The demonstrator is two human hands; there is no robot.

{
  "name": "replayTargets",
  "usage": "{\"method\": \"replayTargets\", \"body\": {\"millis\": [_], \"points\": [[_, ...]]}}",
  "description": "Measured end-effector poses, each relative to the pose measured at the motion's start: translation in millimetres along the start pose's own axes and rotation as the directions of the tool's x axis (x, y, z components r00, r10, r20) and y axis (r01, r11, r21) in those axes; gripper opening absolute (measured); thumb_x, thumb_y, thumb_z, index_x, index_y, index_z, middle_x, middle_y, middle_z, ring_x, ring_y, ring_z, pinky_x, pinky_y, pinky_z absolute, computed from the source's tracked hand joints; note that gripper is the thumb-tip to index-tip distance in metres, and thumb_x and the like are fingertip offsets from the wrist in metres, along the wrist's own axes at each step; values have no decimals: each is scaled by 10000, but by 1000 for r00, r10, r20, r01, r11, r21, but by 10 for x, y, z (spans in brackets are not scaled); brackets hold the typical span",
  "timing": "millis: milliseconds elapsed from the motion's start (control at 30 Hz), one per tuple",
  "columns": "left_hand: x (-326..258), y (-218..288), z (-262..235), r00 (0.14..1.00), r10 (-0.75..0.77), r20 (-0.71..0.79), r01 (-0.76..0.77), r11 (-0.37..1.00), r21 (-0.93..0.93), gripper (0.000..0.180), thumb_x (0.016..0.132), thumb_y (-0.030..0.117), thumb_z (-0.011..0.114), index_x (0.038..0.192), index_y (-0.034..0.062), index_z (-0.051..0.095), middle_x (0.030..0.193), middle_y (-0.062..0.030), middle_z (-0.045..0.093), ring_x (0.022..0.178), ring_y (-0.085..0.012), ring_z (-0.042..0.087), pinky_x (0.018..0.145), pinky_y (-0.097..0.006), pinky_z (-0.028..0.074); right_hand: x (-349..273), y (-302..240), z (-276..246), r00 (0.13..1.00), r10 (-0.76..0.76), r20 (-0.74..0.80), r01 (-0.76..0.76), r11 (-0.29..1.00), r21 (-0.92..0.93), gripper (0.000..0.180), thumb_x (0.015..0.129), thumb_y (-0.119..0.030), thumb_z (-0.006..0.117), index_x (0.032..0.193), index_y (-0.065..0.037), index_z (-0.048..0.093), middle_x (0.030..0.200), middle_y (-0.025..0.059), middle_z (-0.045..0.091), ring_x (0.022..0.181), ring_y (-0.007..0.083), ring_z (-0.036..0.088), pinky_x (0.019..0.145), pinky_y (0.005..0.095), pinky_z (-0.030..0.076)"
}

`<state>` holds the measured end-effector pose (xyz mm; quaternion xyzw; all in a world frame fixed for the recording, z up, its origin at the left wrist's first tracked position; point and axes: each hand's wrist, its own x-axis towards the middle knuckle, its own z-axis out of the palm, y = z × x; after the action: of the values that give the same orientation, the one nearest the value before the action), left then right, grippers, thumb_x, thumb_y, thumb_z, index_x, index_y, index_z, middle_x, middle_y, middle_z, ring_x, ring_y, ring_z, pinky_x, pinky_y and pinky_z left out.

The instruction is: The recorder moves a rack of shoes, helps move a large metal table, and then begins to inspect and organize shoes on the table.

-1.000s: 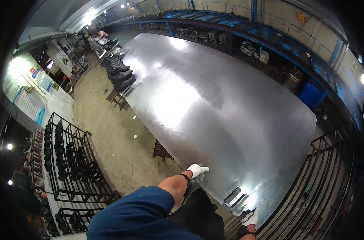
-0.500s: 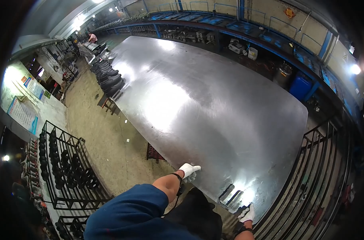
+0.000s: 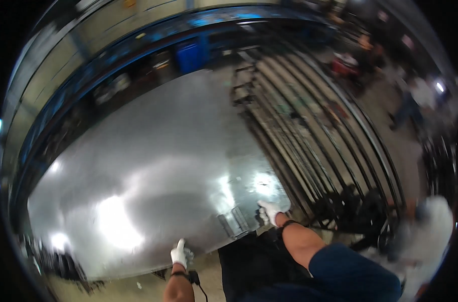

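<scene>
A broad, shiny metal-topped table spreads in front of me. My left hand, in a white glove with a grey palm side, is over its near edge. One digit points away from me, and nothing shows in the hand. My right hand, gloved alike, hovers by the table's near right corner with its fingers apart and nothing visible in them. Between my hands, close to the edge, lie flat narrow metal pieces. Whether either hand touches the tabletop is unclear.
A long rack of dark metal rails adjoins the table's right side, with dark parts at its near end. A blurred person in white is close on my right; another person is farther off. A blue container stands beyond the table.
My view has swung to the right, bringing the rail rack and two people into sight. My right arm now shows more fully, and my left hand appears lower in the picture.
</scene>
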<state>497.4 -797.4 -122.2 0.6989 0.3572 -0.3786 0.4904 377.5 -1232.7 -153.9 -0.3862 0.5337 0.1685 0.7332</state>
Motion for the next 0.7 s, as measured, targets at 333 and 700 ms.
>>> {"method": "replayTargets", "body": {"millis": [333,700], "points": [[-361,50,208,990,135,-48,-128,984,123,521,911,567,646,573,187,537,452,8,439,353,-151,395,337,-321,285,-127,131,-78,992,-81,-94,81,997,-5,515,965,-489,625,629,-113,522,513,39,512,360,175,452,307,347,365],[395,-286,-168,997,19,71,-20,1000,22,392,925,463,687,705,157,578,495,6,450,367,-138,396,338,-287,279,-304,-69,64,999,-12,-42,14,999,30,491,936,-495,664,607,-159,519,526,11,507,374,148,404,378,342,308]]}}
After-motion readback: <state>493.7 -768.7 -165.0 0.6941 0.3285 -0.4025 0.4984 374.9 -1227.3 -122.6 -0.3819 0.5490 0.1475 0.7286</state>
